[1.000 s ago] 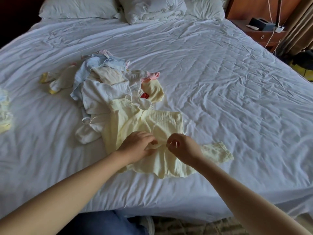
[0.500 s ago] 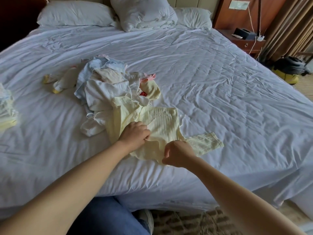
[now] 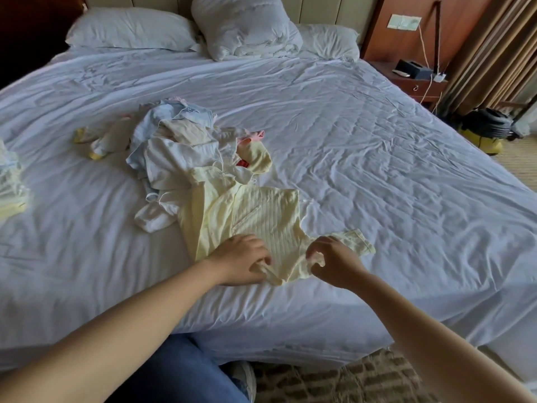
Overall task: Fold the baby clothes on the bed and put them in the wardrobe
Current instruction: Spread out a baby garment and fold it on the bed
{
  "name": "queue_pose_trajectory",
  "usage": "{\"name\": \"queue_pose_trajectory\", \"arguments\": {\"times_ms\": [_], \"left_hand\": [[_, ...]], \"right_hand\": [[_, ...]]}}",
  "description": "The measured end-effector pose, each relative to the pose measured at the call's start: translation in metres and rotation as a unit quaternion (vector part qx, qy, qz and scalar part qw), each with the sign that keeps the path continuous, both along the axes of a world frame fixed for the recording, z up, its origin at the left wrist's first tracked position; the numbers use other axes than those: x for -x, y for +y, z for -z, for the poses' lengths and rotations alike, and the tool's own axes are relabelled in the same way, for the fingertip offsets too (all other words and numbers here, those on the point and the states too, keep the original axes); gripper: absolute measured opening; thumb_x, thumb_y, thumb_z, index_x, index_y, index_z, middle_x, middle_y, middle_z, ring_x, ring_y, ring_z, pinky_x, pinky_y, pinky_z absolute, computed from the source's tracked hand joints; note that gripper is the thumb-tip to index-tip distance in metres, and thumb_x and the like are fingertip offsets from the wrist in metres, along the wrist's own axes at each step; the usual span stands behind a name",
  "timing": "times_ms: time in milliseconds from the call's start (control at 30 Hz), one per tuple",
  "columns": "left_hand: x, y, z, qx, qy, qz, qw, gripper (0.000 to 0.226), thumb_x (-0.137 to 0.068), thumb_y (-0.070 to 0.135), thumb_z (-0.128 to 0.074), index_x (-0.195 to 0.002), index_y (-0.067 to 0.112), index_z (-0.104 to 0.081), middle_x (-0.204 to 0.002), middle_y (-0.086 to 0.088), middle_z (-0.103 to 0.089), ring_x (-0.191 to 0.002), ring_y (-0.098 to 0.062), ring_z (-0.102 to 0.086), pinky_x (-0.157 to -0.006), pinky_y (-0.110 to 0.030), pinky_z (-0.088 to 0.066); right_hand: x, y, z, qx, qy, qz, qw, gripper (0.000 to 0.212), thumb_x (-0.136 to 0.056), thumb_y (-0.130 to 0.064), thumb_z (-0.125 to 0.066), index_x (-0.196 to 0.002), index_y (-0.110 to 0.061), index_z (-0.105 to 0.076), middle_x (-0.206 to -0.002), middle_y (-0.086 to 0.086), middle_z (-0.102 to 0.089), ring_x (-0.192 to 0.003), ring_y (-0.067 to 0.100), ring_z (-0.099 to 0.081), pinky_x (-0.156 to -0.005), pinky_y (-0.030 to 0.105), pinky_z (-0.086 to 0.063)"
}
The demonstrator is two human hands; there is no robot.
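Jointly pinching shirt (image 3: 261, 216), left hand (image 3: 241, 260), right hand (image 3: 334, 261)

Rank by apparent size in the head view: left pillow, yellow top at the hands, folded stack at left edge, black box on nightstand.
1. yellow top (nearest, so unsure)
2. left pillow
3. folded stack (partly out of frame)
4. black box

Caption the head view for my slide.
Left hand and right hand each pinch the near edge of a yellow baby top on the bed.
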State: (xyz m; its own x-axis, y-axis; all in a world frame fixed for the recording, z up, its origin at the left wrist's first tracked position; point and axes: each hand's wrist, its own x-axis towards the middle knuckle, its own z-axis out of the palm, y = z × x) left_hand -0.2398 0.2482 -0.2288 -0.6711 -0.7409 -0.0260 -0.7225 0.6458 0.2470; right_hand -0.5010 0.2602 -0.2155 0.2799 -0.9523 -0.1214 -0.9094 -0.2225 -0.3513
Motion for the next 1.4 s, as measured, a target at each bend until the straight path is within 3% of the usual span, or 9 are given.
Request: {"name": "queue_pose_trajectory", "arguments": {"times_ms": [167,333,467,633,800,967,1067,1233,1400], "left_hand": [[0.034,0.016,0.013,0.009,-0.041,0.045,0.998,0.045,-0.082,0.060,-0.061,-0.112,0.027,-0.058,-0.114,0.008,-0.051,-0.105,-0.010,-0.044,-0.089,-0.031,-0.036],[0.052,0.020,0.014,0.033,-0.020,-0.014,0.999,0.021,-0.096,0.036,-0.048,-0.102,0.020,-0.059,-0.107,0.003,-0.055,-0.100,-0.017,-0.051,-0.081,-0.032,-0.040],[0.047,0.020,0.003,-0.053,0.079,-0.084,0.992,0.019,-0.101,0.029,-0.039,-0.089,0.016,-0.047,-0.090,0.004,-0.050,-0.077,-0.017,-0.050,-0.067,-0.034,-0.041],[0.042,0.020,-0.009,-0.087,0.101,-0.094,0.987,0.019,-0.103,0.027,-0.038,-0.086,0.019,-0.042,-0.082,0.014,-0.042,-0.072,-0.007,-0.045,-0.063,-0.028,-0.032],[0.050,0.022,-0.005,-0.108,0.071,-0.086,0.988,0.023,-0.101,0.030,-0.038,-0.080,0.022,-0.043,-0.083,0.011,-0.048,-0.074,-0.009,-0.046,-0.064,-0.028,-0.033],[0.065,0.027,0.004,-0.081,-0.074,-0.019,0.994,0.035,-0.101,0.039,-0.037,-0.072,0.021,-0.046,-0.076,0.008,-0.046,-0.080,-0.012,-0.042,-0.069,-0.030,-0.030],[0.062,0.025,0.005,-0.082,-0.072,-0.010,0.994,0.038,-0.100,0.047,-0.040,-0.074,0.021,-0.049,-0.081,0.006,-0.051,-0.083,-0.012,-0.043,-0.071,-0.031,-0.034],[0.030,0.021,0.004,-0.008,0.076,-0.084,0.994,0.026,-0.096,0.041,-0.050,-0.084,0.021,-0.060,-0.085,0.011,-0.057,-0.084,-0.009,-0.052,-0.073,-0.028,-0.041],[-0.023,0.014,0.007,0.070,0.103,-0.220,0.967,0.022,-0.092,0.030,-0.057,-0.111,0.021,-0.060,-0.117,0.007,-0.056,-0.110,-0.014,-0.053,-0.078,-0.028,-0.042]], "right_hand": [[0.021,0.004,0.013,-0.006,0.075,-0.011,0.997,0.046,-0.079,-0.026,-0.065,-0.122,-0.040,-0.058,-0.131,-0.014,-0.047,-0.125,0.011,-0.041,-0.080,0.027,-0.038],[0.023,0.004,0.015,0.029,0.075,-0.023,0.996,0.043,-0.081,-0.023,-0.063,-0.121,-0.038,-0.059,-0.131,-0.015,-0.050,-0.125,0.011,-0.043,-0.081,0.027,-0.038],[0.032,0.001,0.016,0.061,0.098,-0.030,0.993,0.041,-0.080,-0.017,-0.061,-0.118,-0.033,-0.060,-0.128,-0.012,-0.054,-0.123,0.014,-0.046,-0.079,0.029,-0.041],[0.050,-0.008,0.025,0.117,0.129,0.007,0.985,0.028,-0.078,-0.006,-0.057,-0.100,-0.021,-0.063,-0.103,-0.001,-0.061,-0.106,0.026,-0.055,-0.071,0.034,-0.045],[0.068,-0.010,0.014,0.120,0.206,0.005,0.971,0.025,-0.078,0.005,-0.050,-0.092,-0.015,-0.058,-0.095,0.002,-0.058,-0.094,0.026,-0.056,-0.058,0.030,-0.035],[0.080,0.001,0.015,0.037,0.273,-0.027,0.961,0.028,-0.084,-0.003,-0.054,-0.107,-0.019,-0.056,-0.106,-0.001,-0.057,-0.103,0.023,-0.058,-0.068,0.030,-0.039],[0.081,0.002,0.011,0.010,0.267,-0.033,0.963,0.027,-0.084,-0.006,-0.051,-0.106,-0.021,-0.056,-0.106,-0.003,-0.056,-0.103,0.020,-0.057,-0.072,0.029,-0.039],[0.058,-0.011,-0.003,0.103,0.184,-0.014,0.977,0.023,-0.082,-0.002,-0.044,-0.077,-0.022,-0.055,-0.081,-0.007,-0.060,-0.082,0.017,-0.056,-0.062,0.028,-0.038],[-0.024,-0.037,-0.020,0.111,0.098,-0.080,0.986,0.024,-0.090,-0.014,-0.043,-0.095,-0.023,-0.065,-0.100,-0.008,-0.066,-0.099,0.014,-0.058,-0.074,0.031,-0.048]]}}
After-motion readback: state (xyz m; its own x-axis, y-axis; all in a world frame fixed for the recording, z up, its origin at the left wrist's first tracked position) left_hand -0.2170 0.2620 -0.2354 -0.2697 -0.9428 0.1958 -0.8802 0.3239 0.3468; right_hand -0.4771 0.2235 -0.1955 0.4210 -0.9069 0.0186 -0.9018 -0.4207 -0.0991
